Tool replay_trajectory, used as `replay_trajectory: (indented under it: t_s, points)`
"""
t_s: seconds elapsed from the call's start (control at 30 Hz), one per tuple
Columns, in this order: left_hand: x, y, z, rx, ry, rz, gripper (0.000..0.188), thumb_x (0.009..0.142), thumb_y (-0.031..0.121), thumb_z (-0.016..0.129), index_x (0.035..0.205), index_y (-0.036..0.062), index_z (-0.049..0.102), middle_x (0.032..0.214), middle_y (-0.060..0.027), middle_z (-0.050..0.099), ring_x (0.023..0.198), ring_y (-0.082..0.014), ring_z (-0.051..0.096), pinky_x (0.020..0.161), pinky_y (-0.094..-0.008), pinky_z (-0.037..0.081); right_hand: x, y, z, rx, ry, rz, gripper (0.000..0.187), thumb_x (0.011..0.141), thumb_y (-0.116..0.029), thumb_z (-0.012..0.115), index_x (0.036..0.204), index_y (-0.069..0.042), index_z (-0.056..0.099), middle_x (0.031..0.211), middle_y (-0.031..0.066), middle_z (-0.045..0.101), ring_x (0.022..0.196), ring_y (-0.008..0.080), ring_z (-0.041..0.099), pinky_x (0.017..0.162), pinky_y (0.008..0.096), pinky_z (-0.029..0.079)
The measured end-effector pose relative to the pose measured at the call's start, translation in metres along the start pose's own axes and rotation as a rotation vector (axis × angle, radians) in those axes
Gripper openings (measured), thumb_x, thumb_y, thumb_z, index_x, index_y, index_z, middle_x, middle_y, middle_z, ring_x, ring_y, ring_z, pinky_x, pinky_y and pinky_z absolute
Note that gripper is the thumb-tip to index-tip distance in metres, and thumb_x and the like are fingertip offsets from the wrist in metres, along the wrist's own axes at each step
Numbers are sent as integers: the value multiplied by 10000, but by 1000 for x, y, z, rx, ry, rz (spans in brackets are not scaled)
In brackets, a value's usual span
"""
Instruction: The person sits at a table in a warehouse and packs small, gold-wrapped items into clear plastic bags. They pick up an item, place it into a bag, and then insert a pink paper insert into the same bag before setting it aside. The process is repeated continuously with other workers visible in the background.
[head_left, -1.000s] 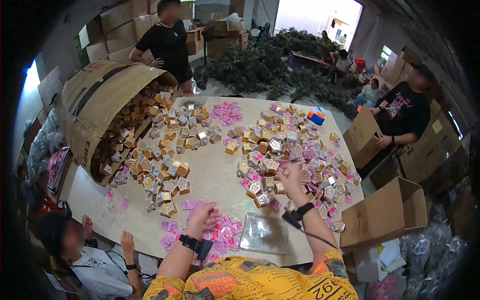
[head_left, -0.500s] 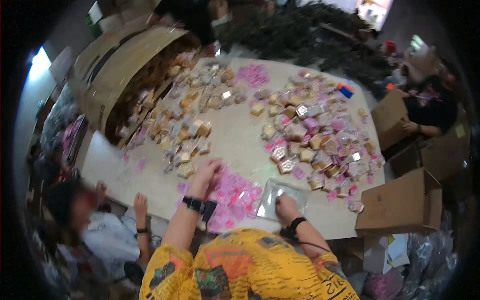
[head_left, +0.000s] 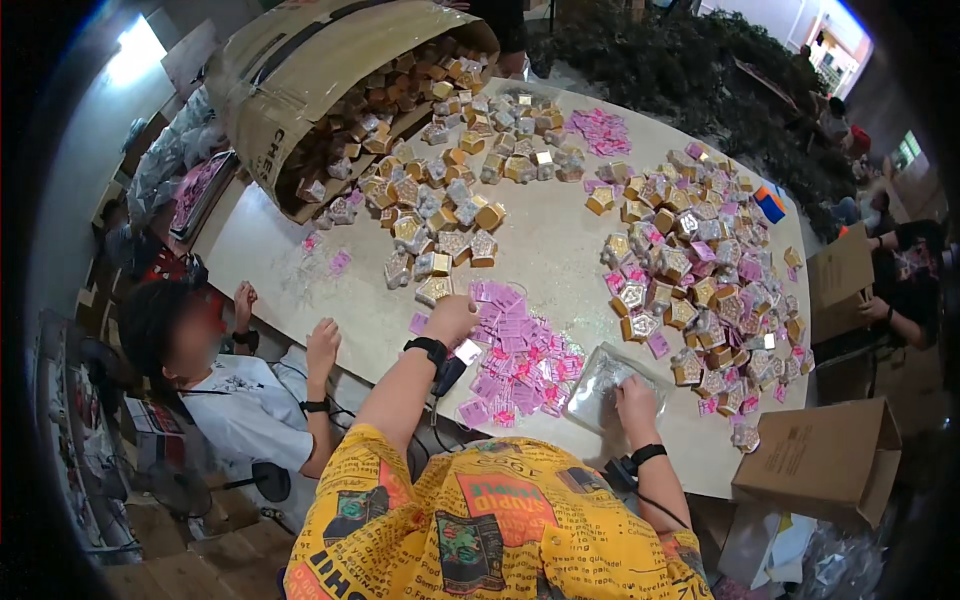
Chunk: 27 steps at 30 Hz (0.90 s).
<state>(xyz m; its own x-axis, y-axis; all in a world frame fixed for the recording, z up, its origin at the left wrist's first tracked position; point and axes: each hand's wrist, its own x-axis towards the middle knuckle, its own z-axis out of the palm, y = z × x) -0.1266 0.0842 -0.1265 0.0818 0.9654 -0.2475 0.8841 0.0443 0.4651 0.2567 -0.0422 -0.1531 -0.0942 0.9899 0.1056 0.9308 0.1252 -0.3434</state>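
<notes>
My left hand (head_left: 455,318) is over the table, fingers curled, beside the left edge of a pile of pink printed tags (head_left: 515,350). Whatever those fingers hold, if anything, is hidden. Just beyond it lies a gold pentagon-shaped box (head_left: 434,290) in clear wrapping. My right hand (head_left: 636,403) is closed at the right part of a square, clear, shiny tray (head_left: 597,392); anything pinched in it is too small to make out. Both wrists carry black bands with small dark devices.
Wrapped gold boxes (head_left: 700,270) with pink tags heap on the right; more gold boxes (head_left: 450,215) spread from a large tipped carton (head_left: 300,80). A blue-and-orange object (head_left: 769,204) sits at the far right edge. A co-worker (head_left: 245,400) is at left, another holds a carton (head_left: 842,275). An open carton (head_left: 815,460) stands at right.
The view has turned, so the table and its contents sit further right. My right hand has moved slightly toward the tray's right side. My left hand stays beside the pink tags.
</notes>
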Motion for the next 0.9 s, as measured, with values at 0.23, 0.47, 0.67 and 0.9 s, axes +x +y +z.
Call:
replay_trajectory:
  t_s: [0.23,0.47,0.67,0.9]
  points:
    - [27,-5,24,-4,7,-121,360,693,274,640,935,7,650,974,-210,637,937,-339,613,822,-399,489,-5,-12,-5,16,152,-21,105,734,-101,649,745,-49,558,794,117,558,646,340,561,566,431,453]
    - [36,14,2,-375,6,-82,356,721,318,658,865,-8,639,845,-211,644,805,-324,630,735,-388,480,-3,-7,-13,676,156,480,127,767,-96,638,779,28,614,662,76,581,563,173,561,509,302,438]
    - [6,59,-75,-369,-184,65,342,795,321,652,795,-19,617,618,-46,577,518,-135,555,465,-276,451,8,11,-5,1145,166,831,131,818,-115,622,762,3,616,629,22,586,508,94,537,443,219,403]
    - [-31,64,-109,-153,-305,303,307,734,308,691,792,13,632,648,-87,596,616,-188,589,570,-317,458,7,30,9,1570,-12,874,146,882,-134,542,789,-29,581,671,21,564,491,62,476,417,196,376]
